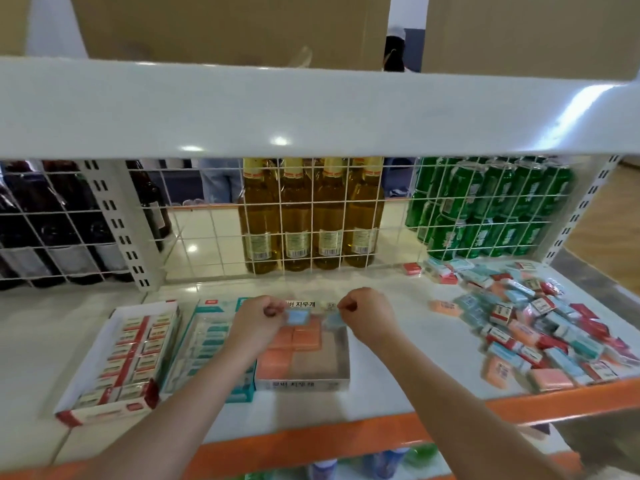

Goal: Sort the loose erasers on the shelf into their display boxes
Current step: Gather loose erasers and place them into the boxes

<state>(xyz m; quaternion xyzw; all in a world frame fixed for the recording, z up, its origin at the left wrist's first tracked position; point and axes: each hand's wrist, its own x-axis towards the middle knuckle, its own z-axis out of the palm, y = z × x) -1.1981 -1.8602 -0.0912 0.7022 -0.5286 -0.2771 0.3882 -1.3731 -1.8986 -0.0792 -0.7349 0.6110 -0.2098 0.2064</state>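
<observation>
Holding one small light-blue square eraser in each hand, the person works over the clear-walled display box (341,355) with orange and blue square erasers, which sits near the front edge of the white shelf (415,375). The left hand (258,315) pinches its blue eraser (297,317) between thumb and curled fingers; the right hand (367,311) pinches the second blue eraser (335,319) the same way. Both pieces hang just above the box's back row, beyond the orange squares already laid in, probably because the blue ones belong in that far part.

Beside it to the left stands the teal-trimmed box (207,344) of teal-sleeved erasers, and further left the red-and-white carton (117,362) of red-sleeved ones, all three side by side along the shelf front so each kind has its own home within reach.

Toward the right edge of the shelf lies the loose heap of mixed erasers (533,327), red, teal, blue and orange jumbled together, well apart from the boxes; a good deal of sorting looks left. One orange eraser (444,307) lies between heap and box.

Behind the white wire grid (214,233) at the back edge stand yellow bottles (311,216) and green cans (485,209).
</observation>
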